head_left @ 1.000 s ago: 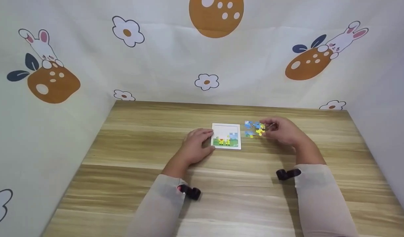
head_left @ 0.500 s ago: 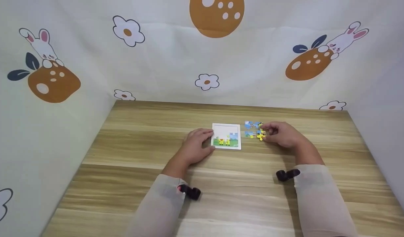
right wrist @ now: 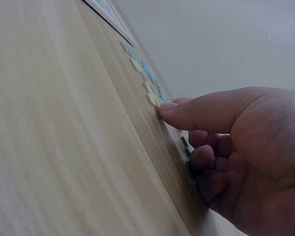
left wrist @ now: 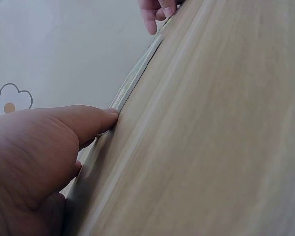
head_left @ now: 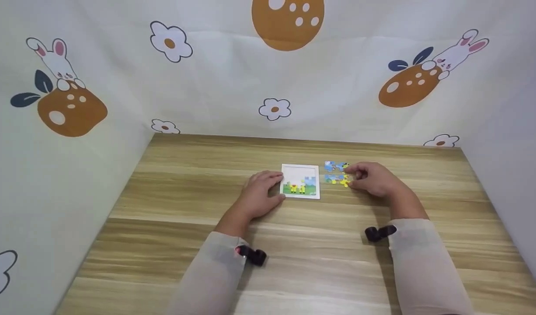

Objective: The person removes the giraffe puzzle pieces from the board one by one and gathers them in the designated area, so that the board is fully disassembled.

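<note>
In the head view, a square white puzzle frame (head_left: 300, 197) lies on the table, partly filled with a picture of yellow and red figures on green. My left hand (head_left: 260, 193) rests at its left side, fingers and thumb touching the edge; in the left wrist view the thumb (left wrist: 96, 120) meets the frame's rim. To the right of the frame, my right hand (head_left: 375, 178) pinches a yellow puzzle piece (head_left: 345, 180) between thumb and forefinger. That piece lies against a blue-green puzzle piece (head_left: 332, 179). Behind them lie blue pieces (head_left: 330, 166), one partly covered by the forefinger.
The wood-grain table (head_left: 303, 262) runs back to a patterned cloth wall (head_left: 220, 87), with further walls at both sides. A small black camera sits on each sleeve cuff. In the right wrist view, a small teal-and-dark bit (right wrist: 187, 143) shows beside the curled fingers.
My right hand has moved toward me, then slightly left, bringing the yellow piece down from the back pieces and up against the blue-green piece. My left hand and the frame have stayed put.
</note>
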`<state>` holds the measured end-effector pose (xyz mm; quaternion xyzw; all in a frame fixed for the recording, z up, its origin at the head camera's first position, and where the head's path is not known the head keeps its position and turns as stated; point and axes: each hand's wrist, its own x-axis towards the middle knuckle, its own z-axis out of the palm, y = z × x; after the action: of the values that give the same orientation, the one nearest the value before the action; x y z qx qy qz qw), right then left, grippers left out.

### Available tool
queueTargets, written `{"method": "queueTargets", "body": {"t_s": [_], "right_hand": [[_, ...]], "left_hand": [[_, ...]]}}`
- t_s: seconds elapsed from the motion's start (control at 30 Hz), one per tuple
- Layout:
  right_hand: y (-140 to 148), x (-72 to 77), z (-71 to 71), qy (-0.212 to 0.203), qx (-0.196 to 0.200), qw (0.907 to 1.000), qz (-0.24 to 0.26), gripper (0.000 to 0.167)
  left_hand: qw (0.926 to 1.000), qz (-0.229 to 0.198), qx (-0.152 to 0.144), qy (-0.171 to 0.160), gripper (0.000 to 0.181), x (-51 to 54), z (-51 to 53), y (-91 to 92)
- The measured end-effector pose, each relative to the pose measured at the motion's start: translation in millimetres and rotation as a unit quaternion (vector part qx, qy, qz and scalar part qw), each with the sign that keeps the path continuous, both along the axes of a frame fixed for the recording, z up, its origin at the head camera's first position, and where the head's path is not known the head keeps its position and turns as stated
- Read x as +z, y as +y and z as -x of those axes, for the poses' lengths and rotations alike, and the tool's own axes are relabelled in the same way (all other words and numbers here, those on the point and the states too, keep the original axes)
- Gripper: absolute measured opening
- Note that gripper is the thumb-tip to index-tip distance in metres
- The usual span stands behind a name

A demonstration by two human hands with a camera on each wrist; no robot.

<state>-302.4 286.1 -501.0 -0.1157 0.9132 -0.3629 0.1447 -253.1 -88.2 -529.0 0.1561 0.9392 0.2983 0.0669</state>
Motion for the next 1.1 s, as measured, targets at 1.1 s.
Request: {"method": "queueTargets", "body": {"t_s": [1.1], "right_hand": [[-99,9.2,-6.5,0.026,0.045,0.9985,-0.020,0.041]], "left_hand": [[1.0000,-0.002,-0.001,-0.004,0.062,2.3,-0.9,0.8]]}}
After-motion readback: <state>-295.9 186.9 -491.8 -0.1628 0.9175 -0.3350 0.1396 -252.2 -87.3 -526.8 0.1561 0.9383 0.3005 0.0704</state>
